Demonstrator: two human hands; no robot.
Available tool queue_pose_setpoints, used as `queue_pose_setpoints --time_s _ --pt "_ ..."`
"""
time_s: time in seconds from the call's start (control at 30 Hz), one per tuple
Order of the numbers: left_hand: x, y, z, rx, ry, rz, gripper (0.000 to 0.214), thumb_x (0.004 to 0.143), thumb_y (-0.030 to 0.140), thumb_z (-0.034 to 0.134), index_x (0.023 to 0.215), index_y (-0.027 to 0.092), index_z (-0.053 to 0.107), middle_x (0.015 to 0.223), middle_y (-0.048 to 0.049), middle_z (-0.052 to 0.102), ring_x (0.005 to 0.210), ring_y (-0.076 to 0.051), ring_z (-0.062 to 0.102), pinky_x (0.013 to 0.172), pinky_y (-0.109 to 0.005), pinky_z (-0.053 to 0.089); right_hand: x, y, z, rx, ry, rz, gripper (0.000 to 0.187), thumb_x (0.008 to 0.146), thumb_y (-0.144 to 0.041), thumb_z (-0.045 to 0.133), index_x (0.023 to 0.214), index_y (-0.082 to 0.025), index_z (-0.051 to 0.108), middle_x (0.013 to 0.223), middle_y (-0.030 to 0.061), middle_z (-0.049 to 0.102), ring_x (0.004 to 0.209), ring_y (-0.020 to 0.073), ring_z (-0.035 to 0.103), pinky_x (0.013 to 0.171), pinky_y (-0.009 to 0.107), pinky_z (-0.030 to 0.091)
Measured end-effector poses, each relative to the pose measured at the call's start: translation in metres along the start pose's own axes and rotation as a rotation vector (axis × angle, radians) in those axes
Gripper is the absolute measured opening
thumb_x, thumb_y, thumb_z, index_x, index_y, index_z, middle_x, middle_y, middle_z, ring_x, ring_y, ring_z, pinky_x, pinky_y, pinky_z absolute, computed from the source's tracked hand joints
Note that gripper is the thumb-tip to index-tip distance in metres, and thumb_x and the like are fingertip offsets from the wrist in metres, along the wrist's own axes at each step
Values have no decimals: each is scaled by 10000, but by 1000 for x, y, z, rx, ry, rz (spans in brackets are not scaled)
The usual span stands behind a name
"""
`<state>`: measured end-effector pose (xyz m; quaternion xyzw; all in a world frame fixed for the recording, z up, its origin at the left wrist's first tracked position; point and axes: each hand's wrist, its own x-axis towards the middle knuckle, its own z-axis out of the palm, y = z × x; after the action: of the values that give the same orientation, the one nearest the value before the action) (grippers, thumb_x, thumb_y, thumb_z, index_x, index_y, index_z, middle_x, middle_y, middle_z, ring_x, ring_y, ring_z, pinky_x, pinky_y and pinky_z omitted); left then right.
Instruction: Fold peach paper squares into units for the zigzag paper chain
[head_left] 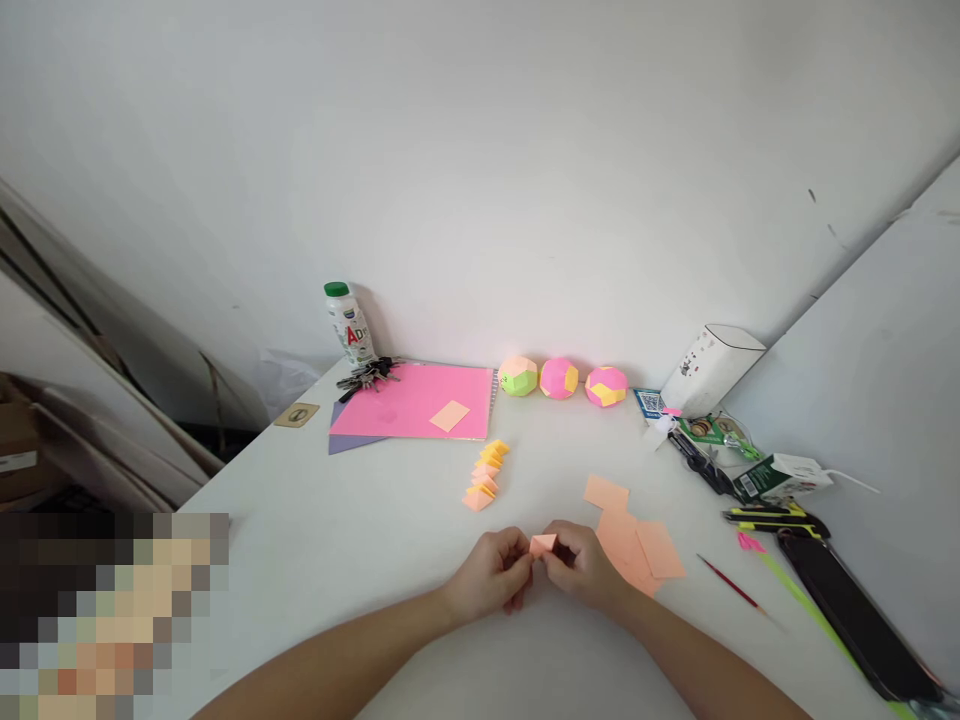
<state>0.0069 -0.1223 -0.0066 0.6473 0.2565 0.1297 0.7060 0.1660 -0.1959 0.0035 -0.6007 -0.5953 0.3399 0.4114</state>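
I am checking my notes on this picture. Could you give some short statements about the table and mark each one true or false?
1. The left hand and the right hand together pinch a small peach paper. True.
2. Four paper balls stand in a row. False: there are three paper balls.
3. The keys lie next to the bottle with the green cap. True.
4. The loose sheets lie left of the hands. False: the loose peach sheets lie right of them.
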Motion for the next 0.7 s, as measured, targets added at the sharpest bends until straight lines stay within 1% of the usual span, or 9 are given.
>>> queue_pose_setpoints --time_s 0.13,0.23,0.4,0.5,0.7 --pt "0 1 -1 -32 17 -9 92 783 212 447 700 185 417 583 38 562 403 -87 516 364 -197 374 0 -1 -2 23 13 16 91 710 -126 467 632 -170 486 585 -39 419 531 98 378 489 214 298" --pt "0 2 0 -34 13 -20 97 782 228 462 709 183 418 600 30 573 414 -93 527 374 -206 392 1 0 -1 40 8 23 116 719 -132 461 617 -180 433 581 -45 395 527 95 357 484 214 288" --pt "1 2 1 13 8 -30 150 796 274 473 696 189 401 535 48 537 416 -105 532 374 -208 386 1 3 2 17 -10 -10 164 678 -102 471 590 -188 362 591 -49 386 522 86 331 479 208 279" --pt "1 4 2 18 5 -32 139 790 247 469 688 191 394 530 52 531 404 -97 520 365 -200 368 1 3 1 11 -9 -7 146 674 -96 460 592 -187 379 582 -48 385 528 92 339 484 213 275" --pt "-1 8 0 -63 1 -40 76 767 195 472 709 178 426 577 40 555 408 -84 520 370 -194 386 0 3 -4 105 1 59 91 709 -135 443 630 -181 437 577 -45 391 531 101 361 489 223 272"
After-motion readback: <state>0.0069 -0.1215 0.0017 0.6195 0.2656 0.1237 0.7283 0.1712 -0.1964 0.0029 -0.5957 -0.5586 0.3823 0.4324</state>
